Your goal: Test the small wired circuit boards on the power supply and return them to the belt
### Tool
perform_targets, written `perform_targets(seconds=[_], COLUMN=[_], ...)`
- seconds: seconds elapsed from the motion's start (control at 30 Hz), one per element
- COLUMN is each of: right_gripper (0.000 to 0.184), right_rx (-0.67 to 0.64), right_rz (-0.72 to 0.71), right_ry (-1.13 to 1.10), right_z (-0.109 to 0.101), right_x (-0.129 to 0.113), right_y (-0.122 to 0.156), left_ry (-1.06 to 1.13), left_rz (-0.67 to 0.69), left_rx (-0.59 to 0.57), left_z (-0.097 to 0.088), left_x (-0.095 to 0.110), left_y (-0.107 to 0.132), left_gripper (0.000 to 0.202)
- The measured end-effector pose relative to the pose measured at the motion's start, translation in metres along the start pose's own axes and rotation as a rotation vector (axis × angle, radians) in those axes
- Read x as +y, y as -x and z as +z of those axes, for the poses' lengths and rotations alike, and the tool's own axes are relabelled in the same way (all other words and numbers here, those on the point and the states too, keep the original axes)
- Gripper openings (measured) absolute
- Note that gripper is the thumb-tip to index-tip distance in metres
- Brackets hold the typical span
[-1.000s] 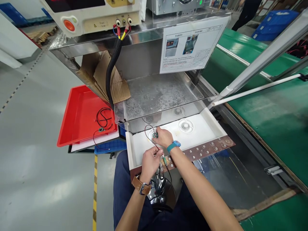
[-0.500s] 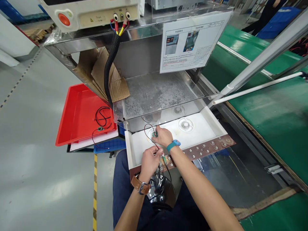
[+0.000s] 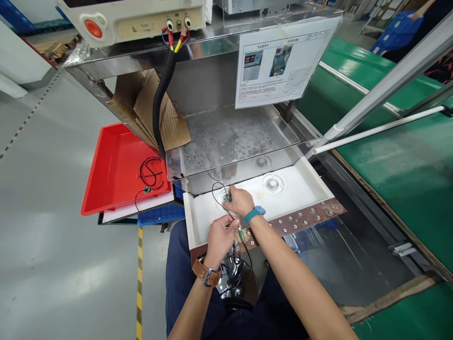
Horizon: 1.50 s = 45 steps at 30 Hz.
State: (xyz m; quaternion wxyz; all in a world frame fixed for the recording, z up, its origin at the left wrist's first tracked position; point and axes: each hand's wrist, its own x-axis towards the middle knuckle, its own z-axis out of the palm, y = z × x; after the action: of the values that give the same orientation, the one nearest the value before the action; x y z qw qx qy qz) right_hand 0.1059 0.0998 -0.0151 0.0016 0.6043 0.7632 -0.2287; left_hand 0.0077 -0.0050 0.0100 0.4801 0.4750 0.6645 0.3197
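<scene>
Brown leather strap (image 3: 200, 269) circles our left wrist, low in the middle of the frame, and neither of our hands has visibly shifted over the last second, so the work looks to be in a steady, holding stage. Our left hand (image 3: 222, 234) presses thumb and forefinger together on a thin wire (image 3: 217, 183), close by a green clip (image 3: 242, 234) with a black lead (image 3: 251, 259) trailing below it. Our right hand (image 3: 240, 200), wearing a teal band (image 3: 254, 216), pinches a small circuit board (image 3: 227, 197) near the frame's centre, over the white surface (image 3: 297, 189); we cannot tell whether the board touches it. Left of that, a red tray (image 3: 106, 184) carries a second board (image 3: 146, 190) and black cable (image 3: 151, 175). Beyond, a printed sheet (image 3: 283, 71) hangs at upper centre and a beige instrument (image 3: 127, 29) stands at upper left. Farthest off, at upper right, a co-worker seen left of the blue crates (image 3: 394, 35) a second ago is now on their right, which seems not to affect us.
</scene>
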Motion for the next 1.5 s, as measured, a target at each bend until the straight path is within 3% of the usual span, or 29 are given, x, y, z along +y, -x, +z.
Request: perform_targets(seconds=[0.17,1.5], right_gripper=[0.038,0.038], right_rx=[-0.006,0.013], right_rz=[0.001,0.005], right_ry=[0.007,0.015], right_z=[-0.0015,-0.0004], right_x=[-0.0004,-0.0001], right_y=[0.0006,-0.0002], left_ry=[0.002,0.018], left_rz=[0.050,0.060], left_rx=[-0.033,-0.049], left_z=[-0.0004,-0.0012], left_x=[-0.0017,0.0009], left_y=[-0.0007,0.0002], left_gripper=[0.028,0.024])
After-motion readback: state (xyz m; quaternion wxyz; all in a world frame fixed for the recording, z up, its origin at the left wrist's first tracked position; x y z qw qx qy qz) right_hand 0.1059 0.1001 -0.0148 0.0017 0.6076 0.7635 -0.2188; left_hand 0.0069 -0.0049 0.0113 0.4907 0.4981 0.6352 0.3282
